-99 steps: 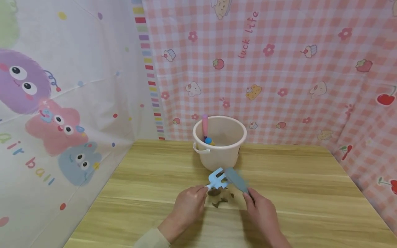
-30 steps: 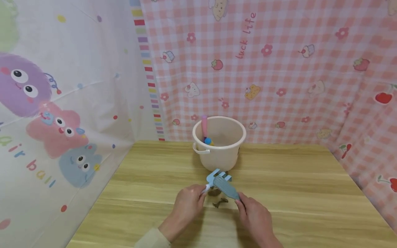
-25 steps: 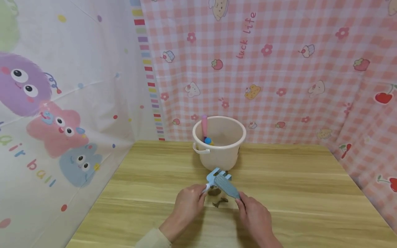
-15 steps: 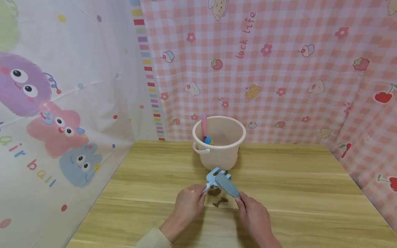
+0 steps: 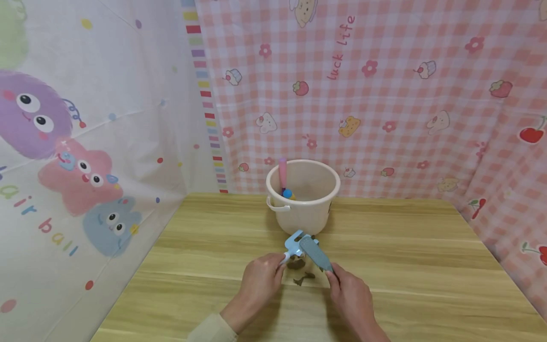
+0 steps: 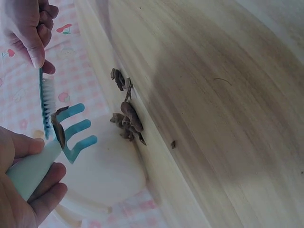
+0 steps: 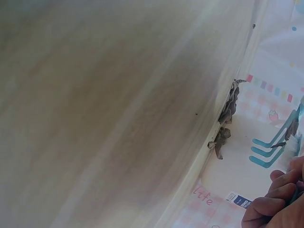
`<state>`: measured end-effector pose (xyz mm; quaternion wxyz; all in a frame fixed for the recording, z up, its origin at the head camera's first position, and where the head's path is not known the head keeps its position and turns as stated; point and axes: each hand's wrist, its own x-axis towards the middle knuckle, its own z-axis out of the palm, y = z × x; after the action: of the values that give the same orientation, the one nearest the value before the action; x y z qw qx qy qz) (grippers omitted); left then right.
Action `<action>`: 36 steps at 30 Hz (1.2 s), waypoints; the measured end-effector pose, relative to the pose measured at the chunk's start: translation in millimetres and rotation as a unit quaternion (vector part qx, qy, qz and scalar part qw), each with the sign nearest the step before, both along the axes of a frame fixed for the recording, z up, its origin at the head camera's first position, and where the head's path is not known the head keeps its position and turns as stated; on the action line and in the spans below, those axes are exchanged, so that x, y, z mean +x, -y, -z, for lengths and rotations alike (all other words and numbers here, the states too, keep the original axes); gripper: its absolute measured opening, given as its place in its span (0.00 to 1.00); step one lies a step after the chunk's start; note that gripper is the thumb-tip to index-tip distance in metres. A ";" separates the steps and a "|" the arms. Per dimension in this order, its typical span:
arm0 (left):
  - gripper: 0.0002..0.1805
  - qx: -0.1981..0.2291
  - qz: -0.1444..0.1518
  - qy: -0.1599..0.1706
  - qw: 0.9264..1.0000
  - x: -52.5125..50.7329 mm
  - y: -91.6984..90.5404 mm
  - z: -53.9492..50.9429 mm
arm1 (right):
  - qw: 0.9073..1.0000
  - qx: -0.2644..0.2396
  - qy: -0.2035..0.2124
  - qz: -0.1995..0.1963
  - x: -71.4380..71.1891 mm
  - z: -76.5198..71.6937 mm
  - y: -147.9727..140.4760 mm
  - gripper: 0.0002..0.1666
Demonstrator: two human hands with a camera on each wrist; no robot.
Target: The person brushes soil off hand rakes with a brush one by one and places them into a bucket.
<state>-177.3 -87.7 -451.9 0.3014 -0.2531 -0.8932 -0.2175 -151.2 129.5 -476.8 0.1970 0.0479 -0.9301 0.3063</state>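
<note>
My left hand (image 5: 261, 283) grips the handle of a light blue toy garden fork (image 5: 293, 244), raised off the table in front of the bucket. In the left wrist view a dry brown leaf (image 6: 58, 129) lies across the base of its tines. My right hand (image 5: 353, 295) holds a grey-blue brush (image 5: 316, 254) by the handle. White bristles (image 6: 49, 99) face the fork, close to the leaf; whether they touch it I cannot tell. Below the tools, several dry brown leaves (image 5: 296, 264) lie on the table, partly hidden in the head view.
A cream bucket (image 5: 303, 219) stands just behind the tools, its handle hanging at the front left. Inside it are a pink-handled item (image 5: 282, 173) and a blue-topped piece (image 5: 287, 194). Patterned cloths hang behind and beside the wooden table (image 5: 397, 266).
Since the oldest frame the brush has moved left from beside the fork to over its tines. In the last second it has slid slightly back right. Both hands keep their grips.
</note>
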 end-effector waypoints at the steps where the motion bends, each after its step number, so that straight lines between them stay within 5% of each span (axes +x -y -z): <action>1: 0.10 -0.001 0.000 -0.001 1.000 -0.1 0.0 -0.2 | 1.000 -0.001 0.000 0.000 -0.3 -0.4 0.0 0.12; 30: 0.09 -0.003 -0.018 0.006 1.000 0.5 3.0 5.0 | 0.999 -0.009 0.009 0.036 -5.5 -4.4 -21.7 0.17; 36: 0.09 0.007 -0.012 0.005 1.000 -1.8 0.7 3.2 | 0.998 0.012 -0.059 -0.024 2.6 -7.9 -4.9 0.12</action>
<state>-179.1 -88.4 -455.1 0.3010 -0.2393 -0.8962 -0.2214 -148.6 134.5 -468.9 0.2432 0.0905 -0.9190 0.2968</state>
